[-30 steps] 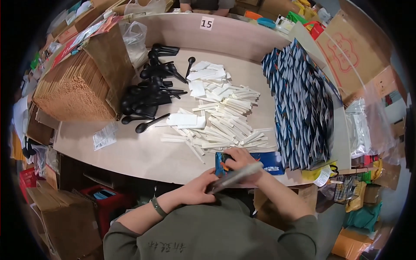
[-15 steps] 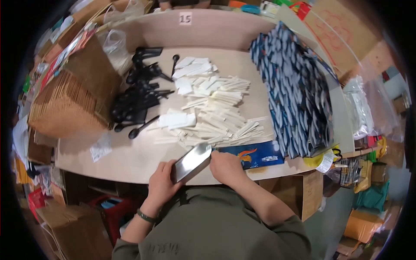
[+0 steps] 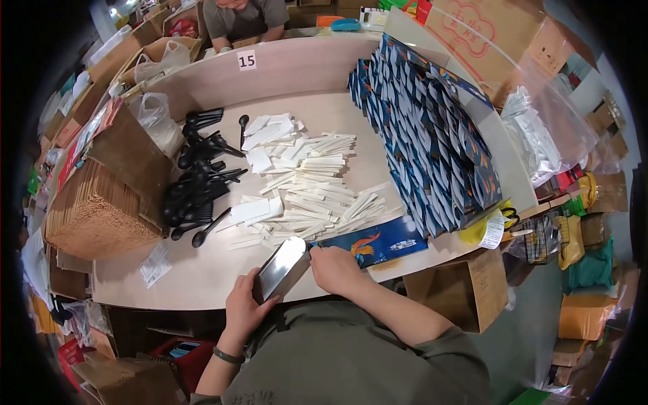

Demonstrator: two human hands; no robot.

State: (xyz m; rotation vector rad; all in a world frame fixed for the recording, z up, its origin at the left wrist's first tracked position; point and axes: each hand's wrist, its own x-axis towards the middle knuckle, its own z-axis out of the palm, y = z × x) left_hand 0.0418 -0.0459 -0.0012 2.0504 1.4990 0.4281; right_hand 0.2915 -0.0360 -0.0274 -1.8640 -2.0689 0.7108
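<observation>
My left hand (image 3: 244, 305) is closed round the lower left side of a shiny silver box-shaped pack (image 3: 275, 271), tilted up at the table's front edge. My right hand (image 3: 335, 271) is closed beside the pack's upper right edge; what its fingertips grip is hidden. Touching that hand, a flat blue pouch (image 3: 395, 244) with an orange bird-like print lies on the table. Just beyond the hands spreads a loose heap of thin white paper-wrapped sticks (image 3: 324, 202), with wider white packets (image 3: 251, 212) among them. Several black plastic spoons (image 3: 201, 192) lie left of the heap.
A dense stack of blue and silver pouches (image 3: 425, 135) stands on the right. At the left is a carton of brown folded cardboard (image 3: 108, 209). A low curved partition (image 3: 297, 67) closes the table's far side; another person (image 3: 246, 20) is beyond it. Yellow-handled scissors (image 3: 511, 217) lie at the right edge.
The view has shifted and tilted up, bringing the person beyond the partition into sight. My hands keep nearly the same hold beside the silver pack.
</observation>
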